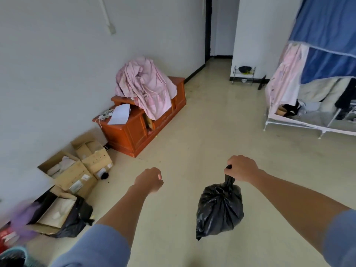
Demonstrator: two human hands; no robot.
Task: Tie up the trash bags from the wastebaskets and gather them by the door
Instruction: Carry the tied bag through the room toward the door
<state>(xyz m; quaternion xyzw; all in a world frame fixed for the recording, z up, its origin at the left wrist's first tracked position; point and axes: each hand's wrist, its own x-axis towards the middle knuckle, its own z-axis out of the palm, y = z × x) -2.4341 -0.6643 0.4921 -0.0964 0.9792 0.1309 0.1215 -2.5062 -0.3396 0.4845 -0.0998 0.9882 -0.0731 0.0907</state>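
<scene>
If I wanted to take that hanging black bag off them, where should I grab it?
Probably the twisted neck of the black bag, from the side, just under the right hand gripping its top. The plastic gathers into a narrow rope there; the bulging body below offers nothing firm.

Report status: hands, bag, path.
Right hand grips tied black trash bag by its neck, hanging clear of floor. Left hand curled, empty. Way to hallway open; second black bag left, by cardboard boxes.
</scene>
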